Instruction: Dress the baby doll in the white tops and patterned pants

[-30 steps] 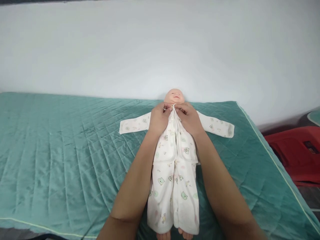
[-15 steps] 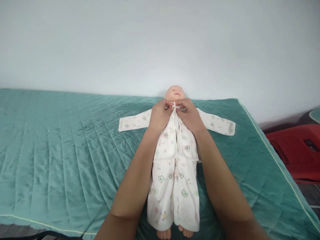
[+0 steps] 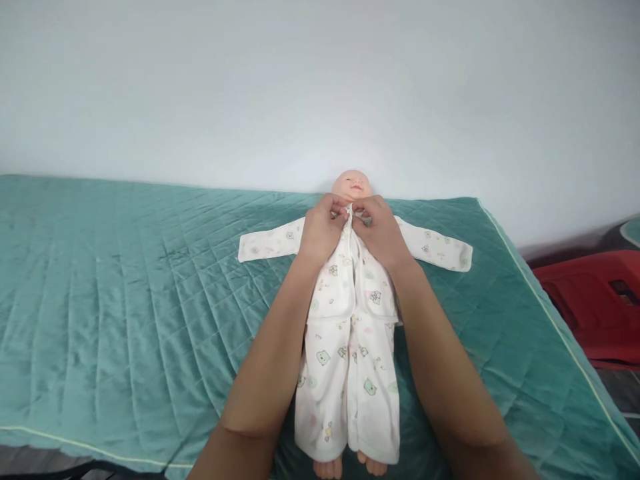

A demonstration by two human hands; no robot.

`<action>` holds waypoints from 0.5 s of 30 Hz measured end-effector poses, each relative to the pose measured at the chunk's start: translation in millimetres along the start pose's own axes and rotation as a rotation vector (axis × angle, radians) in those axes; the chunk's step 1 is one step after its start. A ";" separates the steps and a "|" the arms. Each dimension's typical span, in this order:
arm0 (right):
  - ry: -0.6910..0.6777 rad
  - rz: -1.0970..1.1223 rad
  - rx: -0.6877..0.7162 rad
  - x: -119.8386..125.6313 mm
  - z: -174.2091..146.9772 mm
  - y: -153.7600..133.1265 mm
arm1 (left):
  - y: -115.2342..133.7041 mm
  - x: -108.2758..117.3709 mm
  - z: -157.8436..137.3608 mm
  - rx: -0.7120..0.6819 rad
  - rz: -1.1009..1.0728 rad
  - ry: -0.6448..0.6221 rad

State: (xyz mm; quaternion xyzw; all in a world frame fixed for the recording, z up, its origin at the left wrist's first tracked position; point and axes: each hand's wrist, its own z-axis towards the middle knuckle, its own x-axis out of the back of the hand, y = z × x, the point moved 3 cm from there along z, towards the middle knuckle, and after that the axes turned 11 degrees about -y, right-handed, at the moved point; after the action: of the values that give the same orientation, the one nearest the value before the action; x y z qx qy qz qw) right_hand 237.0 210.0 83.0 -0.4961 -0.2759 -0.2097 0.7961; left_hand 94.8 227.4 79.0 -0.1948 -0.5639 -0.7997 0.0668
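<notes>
**Left hand (image 3: 323,230) and right hand (image 3: 380,230) pinch jacket (image 3: 333,283) at neck of doll (image 3: 352,183)**

A plain, pale wall (image 3: 250,87) fills the upper part of the view. Below it spreads a green quilted cover (image 3: 125,300), stitched in crossing lines, with pale yellow piping along its near and right edges. Beyond the right edge is part of a red plastic object (image 3: 595,313), cut off by the frame.

The doll lies face up on the cover between the person's bare forearms, head nearest the wall. Its white jacket, printed with small animals, has both sleeves stretched out sideways; the front edges part in a narrow gap down the chest, and the hem overlaps the matching trousers (image 3: 323,393).

Both hands face each other over the upper chest, thumbs and fingertips drawn close together, each pinching the jacket's front edge just below the chin. The exact fingertip contact is too small to make out. Between them a narrow strip of the edge stands raised.

Bare toes (image 3: 327,469) show below the trouser cuffs.
</notes>
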 end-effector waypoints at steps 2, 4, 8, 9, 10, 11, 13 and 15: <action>0.007 -0.024 0.012 -0.6 0.0 0.1 | 2.0 -0.4 -0.5 -0.033 0.001 -0.002; 0.008 -0.052 0.022 -1.0 -0.2 -0.8 | 3.8 -1.0 -1.1 -0.070 0.011 0.000; 0.007 -0.113 0.032 -0.5 -0.7 -4.1 | 4.9 -1.8 -2.3 -0.095 0.065 0.006; 0.007 -0.119 0.028 -0.2 -0.7 -4.3 | 5.1 -1.7 -2.6 -0.102 0.074 0.006; 0.007 -0.117 0.022 0.0 -0.6 -4.1 | 5.5 -1.5 -2.9 -0.110 0.082 0.005; 0.005 -0.109 0.018 0.1 -0.5 -3.4 | 5.9 -1.3 -3.1 -0.118 0.090 0.003; 0.002 -0.076 0.014 0.1 -0.3 -1.3 | 6.9 -0.8 -3.3 -0.132 0.107 -0.003; 0.003 -0.040 0.018 0.0 -0.1 1.0 | 7.7 -0.5 -3.2 -0.140 0.109 -0.006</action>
State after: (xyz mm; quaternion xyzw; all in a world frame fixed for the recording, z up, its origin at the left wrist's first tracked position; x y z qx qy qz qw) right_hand 237.6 210.3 82.3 -0.4829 -0.2863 -0.2240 0.7967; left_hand 97.0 221.7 84.7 -0.2319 -0.4954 -0.8317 0.0950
